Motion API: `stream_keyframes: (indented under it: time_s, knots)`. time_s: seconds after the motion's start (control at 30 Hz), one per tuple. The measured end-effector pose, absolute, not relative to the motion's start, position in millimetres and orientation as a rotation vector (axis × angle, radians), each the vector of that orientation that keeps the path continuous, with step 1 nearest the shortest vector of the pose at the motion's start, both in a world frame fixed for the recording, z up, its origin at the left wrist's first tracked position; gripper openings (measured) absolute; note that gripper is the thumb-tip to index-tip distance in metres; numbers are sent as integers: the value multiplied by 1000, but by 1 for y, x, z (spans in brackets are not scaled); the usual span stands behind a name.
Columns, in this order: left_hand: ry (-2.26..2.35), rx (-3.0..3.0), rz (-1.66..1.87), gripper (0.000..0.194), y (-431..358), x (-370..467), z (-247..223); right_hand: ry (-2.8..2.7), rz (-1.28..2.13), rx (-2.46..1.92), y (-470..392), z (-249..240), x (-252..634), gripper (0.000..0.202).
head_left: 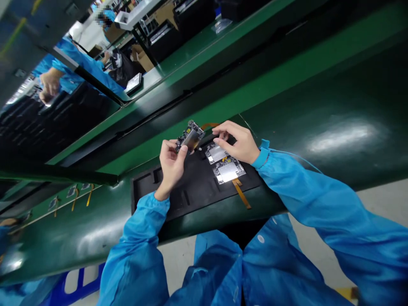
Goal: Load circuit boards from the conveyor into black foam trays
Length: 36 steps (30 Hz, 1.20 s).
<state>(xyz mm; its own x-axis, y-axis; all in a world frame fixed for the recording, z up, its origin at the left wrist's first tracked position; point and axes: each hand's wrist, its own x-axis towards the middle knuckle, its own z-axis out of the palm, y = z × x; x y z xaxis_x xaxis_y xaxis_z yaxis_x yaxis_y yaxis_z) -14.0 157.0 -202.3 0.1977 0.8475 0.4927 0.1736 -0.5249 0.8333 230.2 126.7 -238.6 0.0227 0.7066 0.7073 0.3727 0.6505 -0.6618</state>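
Note:
My left hand point(172, 163) grips a circuit board point(191, 138) by its lower left edge, thumb on top, tilted above the black tray point(197, 191). An orange ribbon cable point(208, 125) arches from the board's far side to the fingers of my right hand point(237, 140). Those fingers are curled together at the cable; its end is hidden behind them. Below my right hand lie two more circuit boards with silvery shields, the upper board point(216, 153) partly covered and the lower board point(229, 171) in full view. From the lower one another orange ribbon cable point(242, 195) hangs over the tray's near edge.
The tray rests on a green workbench point(318, 140). Several boards with orange cables point(75, 193) lie along the bench at left. A dark rail point(178, 97) runs behind the tray. Beyond it, a co-worker's hand point(51, 83) works over black trays. A blue stool point(76, 282) stands lower left.

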Motion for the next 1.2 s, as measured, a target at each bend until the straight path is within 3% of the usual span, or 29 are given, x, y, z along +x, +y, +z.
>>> stream_keyframes:
  time_s: [0.5, 0.63, 0.97, 1.2]
  knots:
    - [468, 2346, 1404, 15, 140, -11, -230, -1594, 363, -800, 125, -240, 226, 14]
    - [551, 2467, 1418, 13, 143, -15, -231, -1600, 364, -766, 124, -240, 226, 19]
    - [703, 2151, 1118, 27, 129, -11, -229, -1662, 561, -789, 117, -237, 222, 18]
    - [1010, 1473, 1001, 58, 124, -10, -224, -1663, 629, -854, 119, -236, 223, 40]
